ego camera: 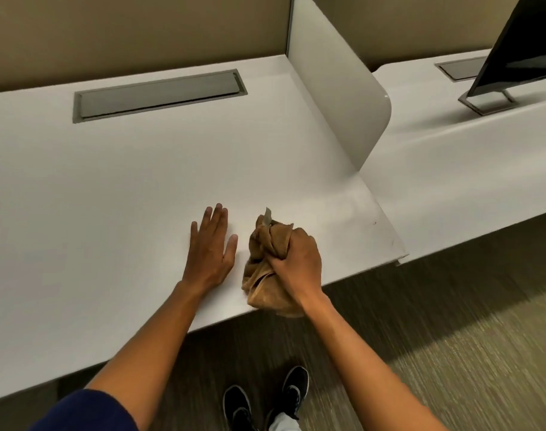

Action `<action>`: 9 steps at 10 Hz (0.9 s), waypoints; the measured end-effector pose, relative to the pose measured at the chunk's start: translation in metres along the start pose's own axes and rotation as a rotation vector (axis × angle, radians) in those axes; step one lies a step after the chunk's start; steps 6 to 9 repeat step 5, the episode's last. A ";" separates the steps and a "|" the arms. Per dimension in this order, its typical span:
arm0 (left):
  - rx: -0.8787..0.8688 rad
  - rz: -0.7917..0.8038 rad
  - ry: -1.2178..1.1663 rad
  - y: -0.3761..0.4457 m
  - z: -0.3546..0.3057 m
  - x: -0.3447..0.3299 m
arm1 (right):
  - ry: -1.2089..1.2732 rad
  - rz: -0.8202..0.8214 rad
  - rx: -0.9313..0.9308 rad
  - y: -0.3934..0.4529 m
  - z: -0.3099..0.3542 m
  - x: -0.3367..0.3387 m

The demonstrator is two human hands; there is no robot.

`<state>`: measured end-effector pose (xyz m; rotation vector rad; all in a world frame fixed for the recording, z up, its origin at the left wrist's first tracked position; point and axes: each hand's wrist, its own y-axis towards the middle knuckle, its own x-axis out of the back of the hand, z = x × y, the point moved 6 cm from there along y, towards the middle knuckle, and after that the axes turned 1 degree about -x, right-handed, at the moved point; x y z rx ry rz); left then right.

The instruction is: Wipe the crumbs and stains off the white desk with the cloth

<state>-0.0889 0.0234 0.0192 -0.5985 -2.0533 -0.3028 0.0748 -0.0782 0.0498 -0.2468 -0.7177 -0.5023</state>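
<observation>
The white desk (109, 188) fills the left and middle of the head view. My right hand (299, 259) is shut on a bunched tan cloth (265, 244) at the desk's front edge, and part of the cloth hangs over that edge. A small grey tag sticks up from the top of the cloth. Just to the left of it, my left hand (211, 247) lies flat on the desk with its fingers apart and nothing in it. A faint dark speck (375, 223) and some small marks show near the desk's right front corner.
A grey cable hatch (159, 95) is set into the desk's back. A white divider panel (337, 88) stands along the desk's right side. Beyond it, a second white desk (452, 157) carries a dark monitor (520, 48) on a stand. My black shoes (265, 396) stand on carpet below.
</observation>
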 end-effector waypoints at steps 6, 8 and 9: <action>0.056 -0.231 0.271 -0.027 0.029 0.129 | -0.525 0.180 0.289 0.045 0.097 -0.039; 0.056 -0.231 0.271 -0.027 0.029 0.129 | -0.525 0.180 0.289 0.045 0.097 -0.039; 0.056 -0.231 0.271 -0.027 0.029 0.129 | -0.525 0.180 0.289 0.045 0.097 -0.039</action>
